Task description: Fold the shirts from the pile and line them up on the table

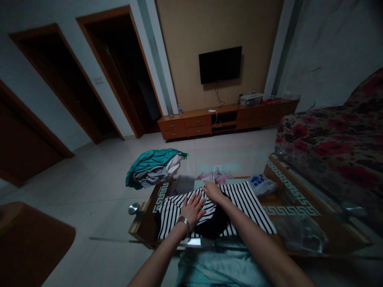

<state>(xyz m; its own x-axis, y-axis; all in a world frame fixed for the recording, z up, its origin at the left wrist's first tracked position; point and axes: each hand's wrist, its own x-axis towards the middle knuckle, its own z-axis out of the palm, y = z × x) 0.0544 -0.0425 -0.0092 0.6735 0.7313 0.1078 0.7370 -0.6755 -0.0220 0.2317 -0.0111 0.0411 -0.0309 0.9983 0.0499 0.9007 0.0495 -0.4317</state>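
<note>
A black-and-white striped shirt [239, 199] lies spread across the glass-topped coffee table in front of me, with a black part [214, 223] near its middle. My left hand [193, 210] rests flat on the stripes, fingers spread, with a silver bracelet at the wrist. Farther up, near the shirt's far edge, my right hand [214, 193] has its fingers bent together on the fabric. Its fingertips are small and partly hidden. Light green cloth [218, 267] shows below the table's near edge.
A pile of teal and grey clothes [152, 167] sits at the table's far left corner. Plastic bags [302, 233] and a blue-and-white package [261, 184] are on the right. A flowered sofa [329, 139] stands right; a wooden TV cabinet [199, 125] is beyond.
</note>
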